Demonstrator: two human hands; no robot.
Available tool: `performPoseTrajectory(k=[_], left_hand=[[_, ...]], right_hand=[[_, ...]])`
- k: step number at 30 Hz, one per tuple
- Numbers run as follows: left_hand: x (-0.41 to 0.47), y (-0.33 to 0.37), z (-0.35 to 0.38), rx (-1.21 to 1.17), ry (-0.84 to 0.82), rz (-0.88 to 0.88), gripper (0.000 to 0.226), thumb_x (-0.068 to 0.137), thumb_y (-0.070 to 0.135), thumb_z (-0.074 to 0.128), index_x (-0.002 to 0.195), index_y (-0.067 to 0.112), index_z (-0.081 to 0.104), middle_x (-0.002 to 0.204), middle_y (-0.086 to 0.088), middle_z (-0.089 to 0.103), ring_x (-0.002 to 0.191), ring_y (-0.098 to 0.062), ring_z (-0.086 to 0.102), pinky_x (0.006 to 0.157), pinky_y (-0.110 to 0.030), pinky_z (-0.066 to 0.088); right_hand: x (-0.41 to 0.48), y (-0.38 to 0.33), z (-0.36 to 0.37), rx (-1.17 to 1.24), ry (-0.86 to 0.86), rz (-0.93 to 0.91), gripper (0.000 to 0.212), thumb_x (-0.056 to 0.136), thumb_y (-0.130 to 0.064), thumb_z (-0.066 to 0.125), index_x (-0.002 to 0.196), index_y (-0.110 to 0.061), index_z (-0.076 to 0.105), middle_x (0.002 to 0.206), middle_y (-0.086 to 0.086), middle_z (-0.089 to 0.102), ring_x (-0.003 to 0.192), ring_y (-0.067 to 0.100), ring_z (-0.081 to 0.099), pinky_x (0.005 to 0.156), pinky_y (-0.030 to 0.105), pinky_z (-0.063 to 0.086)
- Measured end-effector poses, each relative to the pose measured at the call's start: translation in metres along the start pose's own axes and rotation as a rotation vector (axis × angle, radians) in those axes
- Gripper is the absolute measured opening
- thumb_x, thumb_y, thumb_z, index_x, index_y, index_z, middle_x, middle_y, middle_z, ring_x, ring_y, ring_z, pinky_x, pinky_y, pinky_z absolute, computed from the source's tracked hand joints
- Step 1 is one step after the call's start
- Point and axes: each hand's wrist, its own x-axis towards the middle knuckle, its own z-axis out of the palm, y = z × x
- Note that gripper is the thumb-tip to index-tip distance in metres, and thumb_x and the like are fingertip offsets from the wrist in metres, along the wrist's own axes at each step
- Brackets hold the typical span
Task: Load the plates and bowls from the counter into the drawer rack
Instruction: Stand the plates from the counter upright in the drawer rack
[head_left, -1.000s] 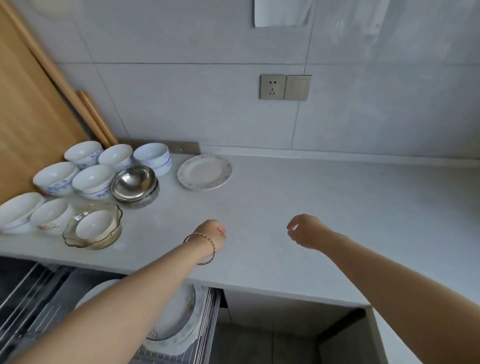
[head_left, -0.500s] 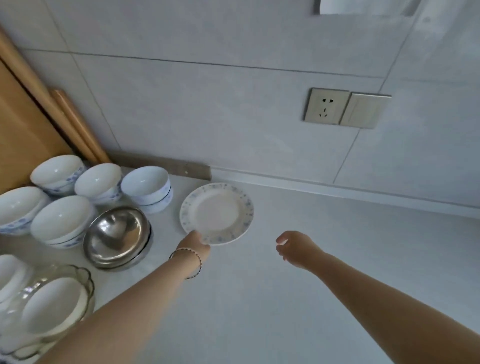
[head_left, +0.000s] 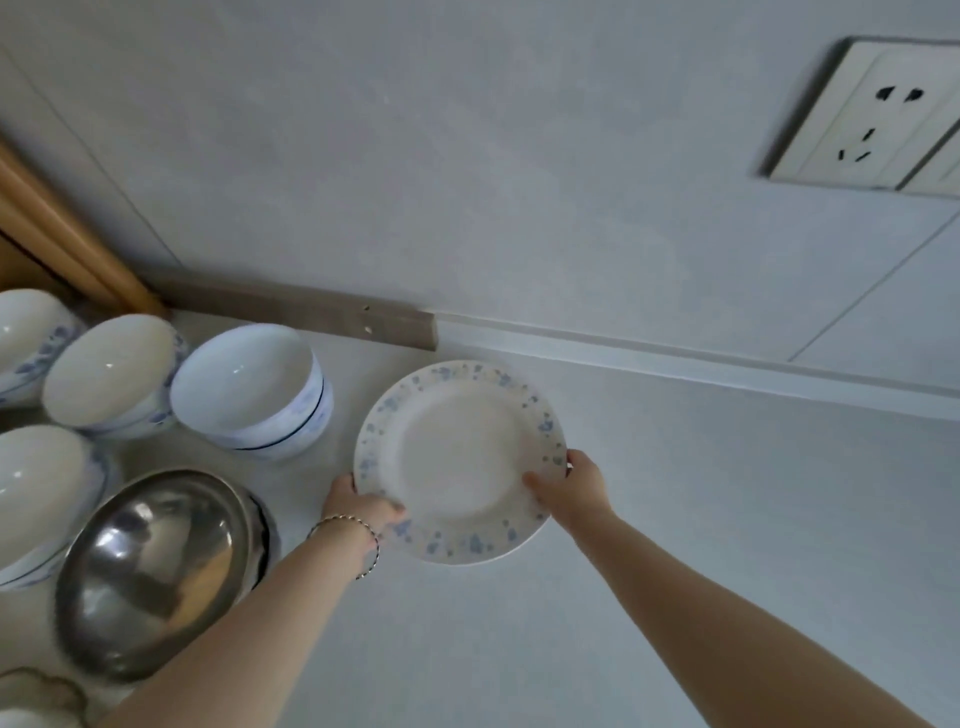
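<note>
I count one plate (head_left: 460, 460) with two hands on it, my left hand (head_left: 358, 506) and my right hand (head_left: 579, 486). Four white bowls (head_left: 111, 374) show on the counter (head_left: 675, 519), and the nearest bowl (head_left: 249, 387) looks stacked in a second one. One steel bowl (head_left: 156, 571) shows, with another rim under it. There is one glass dish (head_left: 31, 680), of which I see only the edge. I also count one bracelet (head_left: 345, 522) and one wall socket (head_left: 872, 119).
</note>
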Motion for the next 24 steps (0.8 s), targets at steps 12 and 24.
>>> performPoseTrajectory(k=[12, 24], left_hand=[[-0.090, -0.035, 0.013, 0.142, -0.035, 0.181, 0.046, 0.065, -0.012, 0.071, 0.106, 0.001, 0.054, 0.099, -0.016, 0.064, 0.090, -0.028, 0.062, 0.080, -0.038, 0.053], [-0.284, -0.156, 0.008, 0.089, -0.039, 0.258, 0.042, 0.064, -0.008, 0.073, 0.095, 0.007, 0.048, 0.079, -0.003, 0.057, 0.078, -0.023, 0.057, 0.062, -0.027, 0.048]], right_hand=[[-0.085, 0.062, -0.072, 0.127, 0.068, -0.086, 0.030, 0.077, -0.012, 0.069, 0.105, -0.011, 0.060, 0.081, -0.001, 0.065, 0.068, 0.012, 0.060, 0.052, 0.018, 0.046], [-0.255, 0.159, -0.166, 0.066, 0.071, -0.214, 0.025, 0.076, -0.008, 0.069, 0.101, -0.004, 0.063, 0.083, 0.010, 0.068, 0.070, 0.022, 0.061, 0.062, 0.029, 0.051]])
